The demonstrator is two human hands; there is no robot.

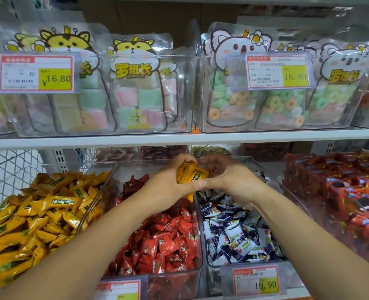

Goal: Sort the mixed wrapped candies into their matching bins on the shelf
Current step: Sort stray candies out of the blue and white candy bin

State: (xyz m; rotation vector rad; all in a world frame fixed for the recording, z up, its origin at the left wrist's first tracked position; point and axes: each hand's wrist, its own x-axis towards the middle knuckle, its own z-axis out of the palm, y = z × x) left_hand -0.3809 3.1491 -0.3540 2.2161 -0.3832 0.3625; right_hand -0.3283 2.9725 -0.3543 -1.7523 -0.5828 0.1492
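- My left hand [168, 180] is closed round a small bunch of orange-wrapped candies [190, 173], held over the divide between the red bin [174, 282] and the blue-and-white bin [213, 280].
- My right hand [229, 178] meets it. Its thumb lies against the bunch and its fingers are curled behind. I cannot tell whether it pinches a candy of its own or only steadies the handful.
- The step, as I judge it, is gathering orange strays out of the wrong bins before they go home to the orange bin [112, 169], at the far left, beside the red one.
- The wrappers look slick and crinkly, so I should close my left fingers fully under the lowest candy, which hangs out below my palm. It looks the likeliest to slip.
- If a candy is being passed over, I should tuck it deep into the left palm before the thumb lets go.
- The carry goes left over the red candies [157, 239], so a dropped piece would land in the wrong pile. I should keep my fist low and closed until it is past the clear wall.
- I should let go low over the orange heap rather than toss.
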